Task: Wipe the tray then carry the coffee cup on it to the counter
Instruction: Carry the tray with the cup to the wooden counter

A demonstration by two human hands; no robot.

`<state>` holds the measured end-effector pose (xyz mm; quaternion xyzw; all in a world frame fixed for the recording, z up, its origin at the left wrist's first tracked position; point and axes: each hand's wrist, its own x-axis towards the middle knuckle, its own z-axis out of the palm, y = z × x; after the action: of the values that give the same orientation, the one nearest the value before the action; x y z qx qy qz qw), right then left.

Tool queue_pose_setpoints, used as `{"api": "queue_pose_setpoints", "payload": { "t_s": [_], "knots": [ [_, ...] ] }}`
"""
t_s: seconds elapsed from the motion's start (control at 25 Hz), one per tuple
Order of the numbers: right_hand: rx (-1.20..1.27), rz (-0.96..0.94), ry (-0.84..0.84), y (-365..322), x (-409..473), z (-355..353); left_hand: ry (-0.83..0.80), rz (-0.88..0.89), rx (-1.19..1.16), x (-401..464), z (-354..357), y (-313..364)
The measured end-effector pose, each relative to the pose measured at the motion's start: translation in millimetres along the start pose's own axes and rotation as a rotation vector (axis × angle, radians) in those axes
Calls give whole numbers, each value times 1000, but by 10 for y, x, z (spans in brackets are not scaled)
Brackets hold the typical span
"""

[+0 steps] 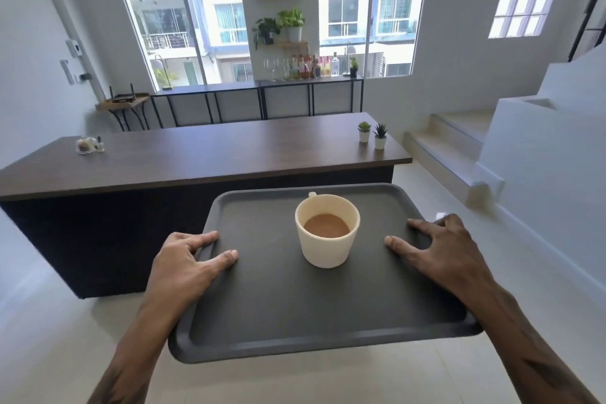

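Note:
A dark grey rectangular tray (295, 321) is held level in the air above the pale floor, in front of me. On its far half stands a cream coffee cup (328, 246), upright, holding brown coffee, its handle pointing away. My left hand (187, 259) grips the tray's left rim, thumb lying on the tray surface. My right hand (436, 246) grips the right rim the same way. The long dark wooden counter (203, 154) lies just beyond the tray's far edge.
Two small potted plants (372, 134) stand at the counter's right end and a glass jar (87, 144) at its left. White stairs (459, 147) rise on the right. A black shelf with bottles (305, 67) stands under the windows.

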<state>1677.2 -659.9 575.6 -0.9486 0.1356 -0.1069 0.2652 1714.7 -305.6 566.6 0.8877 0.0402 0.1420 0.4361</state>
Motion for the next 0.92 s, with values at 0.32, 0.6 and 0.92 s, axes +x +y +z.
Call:
{"api": "queue_pose_setpoints", "payload": {
  "t_s": [0.32,0.6,0.92],
  "knots": [
    [10,-93,32,319,2714,526,76,13,-22,2072,1476,191],
    [18,-106,-6,412,4818,1245,111,-43,31,3754,2590,69],
    [-16,-22,-38,392,6399,2415,63,-78,89,5484,3554,-644]
  ]
}}
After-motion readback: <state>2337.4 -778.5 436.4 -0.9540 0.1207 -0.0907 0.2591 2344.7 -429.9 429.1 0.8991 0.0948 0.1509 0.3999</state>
